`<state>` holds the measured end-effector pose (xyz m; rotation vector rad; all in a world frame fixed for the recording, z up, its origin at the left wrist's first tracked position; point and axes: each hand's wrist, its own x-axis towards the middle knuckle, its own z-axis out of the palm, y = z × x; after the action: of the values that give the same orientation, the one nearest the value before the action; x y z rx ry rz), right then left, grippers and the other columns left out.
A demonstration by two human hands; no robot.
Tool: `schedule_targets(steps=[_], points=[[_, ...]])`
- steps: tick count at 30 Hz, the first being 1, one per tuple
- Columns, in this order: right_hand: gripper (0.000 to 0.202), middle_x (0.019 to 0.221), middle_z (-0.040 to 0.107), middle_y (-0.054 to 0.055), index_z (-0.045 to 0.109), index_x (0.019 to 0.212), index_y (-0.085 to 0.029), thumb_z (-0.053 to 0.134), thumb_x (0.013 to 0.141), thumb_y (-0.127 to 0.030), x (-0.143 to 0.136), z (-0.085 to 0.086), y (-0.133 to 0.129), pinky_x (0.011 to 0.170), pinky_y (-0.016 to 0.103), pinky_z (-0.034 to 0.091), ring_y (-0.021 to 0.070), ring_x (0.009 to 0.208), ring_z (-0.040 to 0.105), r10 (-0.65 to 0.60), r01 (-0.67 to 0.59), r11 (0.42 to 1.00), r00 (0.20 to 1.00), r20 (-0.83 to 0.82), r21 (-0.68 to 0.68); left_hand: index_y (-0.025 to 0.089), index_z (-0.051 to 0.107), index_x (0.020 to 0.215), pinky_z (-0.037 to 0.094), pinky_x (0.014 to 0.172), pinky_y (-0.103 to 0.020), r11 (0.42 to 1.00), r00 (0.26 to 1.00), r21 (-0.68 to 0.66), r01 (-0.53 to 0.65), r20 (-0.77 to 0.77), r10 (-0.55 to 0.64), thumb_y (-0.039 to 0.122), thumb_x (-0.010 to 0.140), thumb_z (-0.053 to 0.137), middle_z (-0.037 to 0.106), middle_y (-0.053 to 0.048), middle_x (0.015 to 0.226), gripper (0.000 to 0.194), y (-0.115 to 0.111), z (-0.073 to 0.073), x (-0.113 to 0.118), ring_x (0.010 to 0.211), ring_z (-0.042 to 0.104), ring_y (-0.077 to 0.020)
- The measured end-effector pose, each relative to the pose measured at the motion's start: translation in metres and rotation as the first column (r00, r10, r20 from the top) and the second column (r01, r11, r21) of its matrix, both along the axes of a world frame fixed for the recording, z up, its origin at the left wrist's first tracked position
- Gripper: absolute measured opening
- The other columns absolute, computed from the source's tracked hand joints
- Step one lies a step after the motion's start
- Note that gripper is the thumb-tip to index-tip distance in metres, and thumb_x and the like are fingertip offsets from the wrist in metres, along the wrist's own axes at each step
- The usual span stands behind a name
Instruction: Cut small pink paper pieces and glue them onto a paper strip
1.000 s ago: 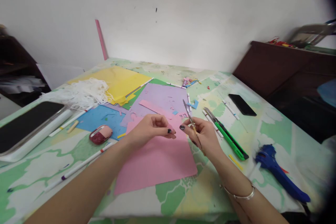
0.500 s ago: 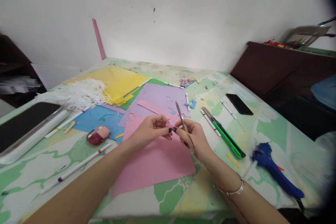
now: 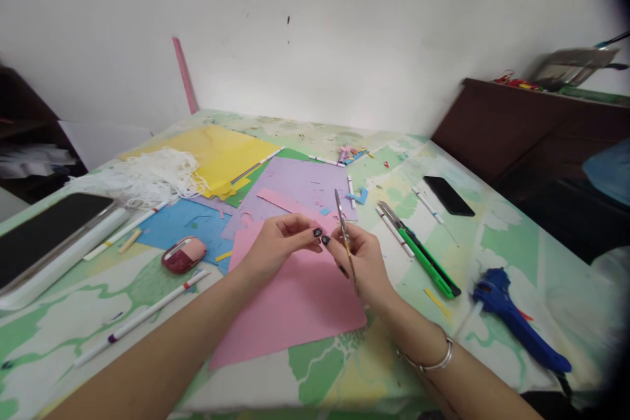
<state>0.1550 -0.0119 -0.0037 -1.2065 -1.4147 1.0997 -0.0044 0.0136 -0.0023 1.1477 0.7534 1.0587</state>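
Over the pink sheet [image 3: 290,315], my two hands meet with their fingertips close together. The fingers of my left hand [image 3: 275,243] pinch a small pink paper piece [image 3: 323,226], mostly hidden by the fingers. My right hand [image 3: 367,262] holds a pair of scissors [image 3: 342,220], blades pointing up and away, while its thumb and fingertips come up to the same pink piece. A pink strip [image 3: 278,200] lies just beyond, on the lilac sheet [image 3: 305,177].
Right of my hands lie a green box cutter [image 3: 426,262], a blue glue gun [image 3: 516,321] and a black phone [image 3: 449,195]. To the left are a two-tone pink case [image 3: 184,254], a white marker [image 3: 142,318], tangled white string [image 3: 152,174] and yellow sheets [image 3: 211,151].
The scissors in my right hand have tilted slightly more upright. My fingertips have shifted a little around the pink piece, and my left thumb has moved up slightly.
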Motion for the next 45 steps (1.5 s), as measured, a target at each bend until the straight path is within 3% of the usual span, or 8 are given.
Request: schedule_targets(steps=[4,11,18,45], points=[[0.033,0.05,0.029,-0.009,0.035,0.058,-0.02,0.065,0.069,-0.031,-0.002,0.003,-0.004,0.045,0.021,0.024,0.0072,0.048,0.027,-0.101,0.062,0.984,0.966,0.237,0.166,0.016,0.067,0.077,0.049,0.075,-0.029,0.996,0.994,-0.071,-0.056,0.091,0.062,0.025,0.07,0.073,0.065,-0.001,0.075,0.012,-0.003,0.002,0.003,0.072,0.063,-0.0139],[0.037,0.046,0.031,-0.01,0.029,0.06,-0.022,0.063,0.069,-0.035,-0.008,0.001,-0.006,0.044,0.022,0.022,0.0075,0.043,0.029,-0.153,0.04,0.965,0.889,0.431,0.259,0.016,0.067,0.077,0.046,0.08,-0.032,0.991,0.978,-0.127,-0.031,0.2,0.056,0.026,0.072,0.071,0.07,-0.004,0.08,0.012,-0.006,0.004,0.006,0.081,0.066,-0.018],[0.038,0.046,0.035,-0.009,0.029,0.06,-0.022,0.063,0.07,-0.037,-0.01,-0.001,-0.006,0.044,0.022,0.023,0.0076,0.043,0.03,-0.171,0.027,0.955,0.864,0.473,0.297,0.015,0.066,0.078,0.045,0.087,-0.034,0.99,0.963,-0.14,-0.028,0.263,0.065,0.022,0.073,0.07,0.07,-0.004,0.083,0.009,-0.008,0.004,0.008,0.082,0.064,-0.0161],[0.035,0.046,0.037,-0.008,0.031,0.059,-0.022,0.061,0.072,-0.036,-0.006,0.001,-0.005,0.045,0.021,0.024,0.0082,0.042,0.032,-0.176,0.015,0.956,0.829,0.53,0.293,0.015,0.067,0.075,0.047,0.086,-0.033,0.998,0.976,-0.066,0.002,0.219,0.012,0.019,0.073,0.07,0.068,-0.002,0.079,0.006,-0.005,0.005,0.005,0.079,0.063,-0.0151]])
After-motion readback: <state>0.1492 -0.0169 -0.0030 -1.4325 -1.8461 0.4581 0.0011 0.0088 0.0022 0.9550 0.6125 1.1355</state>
